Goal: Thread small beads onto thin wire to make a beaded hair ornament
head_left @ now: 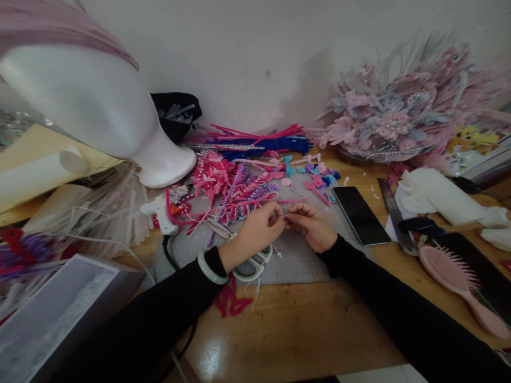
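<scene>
My left hand [261,229] and my right hand [311,226] meet fingertip to fingertip above the grey cutting mat [303,266]. Both are pinched closed; a thin strand seems to run between them, too fine to make out. Under my left wrist lie scissors [249,268] with pale green handles, partly hidden by the arm. Loops of thin white cord [217,213] curl just left of that hand. Beyond the fingers spreads a heap of pink and purple pipe cleaner pieces [215,178] with beads among them. A dark red pipe cleaner shape [231,303] rests near the mat's front edge.
A glue gun [162,213] and a white mannequin head [91,106] stand left, behind a clear-sided box [67,314]. To the right lie a phone [361,215], a metal ruler [397,218] and a pink hairbrush [459,282]. A pink floral headpiece [395,117] sits at the back right.
</scene>
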Available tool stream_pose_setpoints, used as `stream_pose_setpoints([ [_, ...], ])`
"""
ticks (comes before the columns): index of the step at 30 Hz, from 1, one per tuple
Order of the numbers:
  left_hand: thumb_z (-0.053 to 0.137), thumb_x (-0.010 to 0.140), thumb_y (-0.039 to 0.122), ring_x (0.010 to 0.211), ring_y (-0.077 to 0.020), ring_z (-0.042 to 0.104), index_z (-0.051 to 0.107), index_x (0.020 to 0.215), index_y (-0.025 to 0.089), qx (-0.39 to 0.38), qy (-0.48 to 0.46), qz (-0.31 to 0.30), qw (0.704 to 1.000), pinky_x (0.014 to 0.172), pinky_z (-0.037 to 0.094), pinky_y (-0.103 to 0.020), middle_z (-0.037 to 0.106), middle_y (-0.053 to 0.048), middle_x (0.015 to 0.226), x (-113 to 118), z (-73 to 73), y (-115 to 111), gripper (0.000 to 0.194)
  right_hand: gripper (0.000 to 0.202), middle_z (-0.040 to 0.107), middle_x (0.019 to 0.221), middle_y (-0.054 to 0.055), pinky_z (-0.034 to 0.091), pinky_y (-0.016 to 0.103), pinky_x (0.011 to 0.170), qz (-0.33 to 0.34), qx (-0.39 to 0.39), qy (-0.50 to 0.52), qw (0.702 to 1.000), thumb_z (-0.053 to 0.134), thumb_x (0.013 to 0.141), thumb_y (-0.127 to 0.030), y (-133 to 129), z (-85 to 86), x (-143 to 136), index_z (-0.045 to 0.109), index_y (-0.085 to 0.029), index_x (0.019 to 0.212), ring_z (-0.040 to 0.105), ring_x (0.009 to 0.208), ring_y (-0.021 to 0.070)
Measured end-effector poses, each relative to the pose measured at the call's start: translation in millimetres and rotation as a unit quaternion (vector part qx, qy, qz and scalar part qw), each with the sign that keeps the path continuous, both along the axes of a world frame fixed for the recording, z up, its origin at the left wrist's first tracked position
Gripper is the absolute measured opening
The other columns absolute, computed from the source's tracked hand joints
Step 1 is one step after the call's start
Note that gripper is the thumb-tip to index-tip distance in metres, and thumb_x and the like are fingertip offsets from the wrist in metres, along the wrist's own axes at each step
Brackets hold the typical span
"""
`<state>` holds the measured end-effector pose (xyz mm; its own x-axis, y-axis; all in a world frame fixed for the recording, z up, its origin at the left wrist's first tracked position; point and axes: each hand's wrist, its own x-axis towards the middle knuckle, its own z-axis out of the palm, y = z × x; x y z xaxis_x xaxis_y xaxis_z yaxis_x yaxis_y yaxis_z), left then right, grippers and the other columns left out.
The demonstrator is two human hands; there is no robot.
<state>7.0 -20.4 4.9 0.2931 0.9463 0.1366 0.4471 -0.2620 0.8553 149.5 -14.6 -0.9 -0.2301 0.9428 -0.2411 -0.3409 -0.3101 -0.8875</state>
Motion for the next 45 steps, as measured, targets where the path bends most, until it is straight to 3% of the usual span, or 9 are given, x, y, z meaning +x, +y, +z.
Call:
stream_pose_setpoints([
  [34, 0.043, 0.069, 0.015, 0.046, -0.006, 0.036, 0.046, 0.073, 0.016, -0.007, 0.013, -0.014, 1.0, 0.045, 0.027, -0.018, 0.037, 0.007, 0.051, 1.2, 1.4, 0.1, 0.005, 0.016, 0.057, 0.056, -0.006, 0.043, 0.022, 0.056, -0.012, 0.032, -0.013, 0.999, 0.068, 0.053, -0.018, -1.4, -3.8, 0.0, 0.053, -0.018, 0.058, 0.055, 0.055, 0.0074],
  [39, 0.048, 0.07, 0.022, 0.049, -0.0064, 0.038, 0.05, 0.09, 0.017, 0.01, 0.03, -0.015, 0.999, 0.047, 0.028, -0.019, 0.038, 0.007, 0.054, 1.3, 1.6, -1.3, 0.02, 0.01, 0.055, 0.058, -0.006, 0.04, 0.021, 0.056, -0.033, 0.101, -0.063, 0.992, 0.064, 0.057, -0.015, 0.3, -7.6, 2.6, 0.054, -0.019, 0.06, 0.051, 0.055, 0.0065],
  [45, 0.045, 0.072, 0.021, 0.052, -0.0071, 0.039, 0.054, 0.084, 0.017, 0.025, 0.048, -0.025, 0.998, 0.05, 0.029, -0.02, 0.043, 0.005, 0.057, 0.7, 3.6, -0.7, 0.016, 0.009, 0.054, 0.059, -0.005, 0.041, 0.025, 0.057, -0.052, 0.175, -0.122, 0.976, 0.061, 0.059, -0.016, -0.2, -3.9, 3.9, 0.053, -0.019, 0.06, 0.051, 0.056, 0.0087],
])
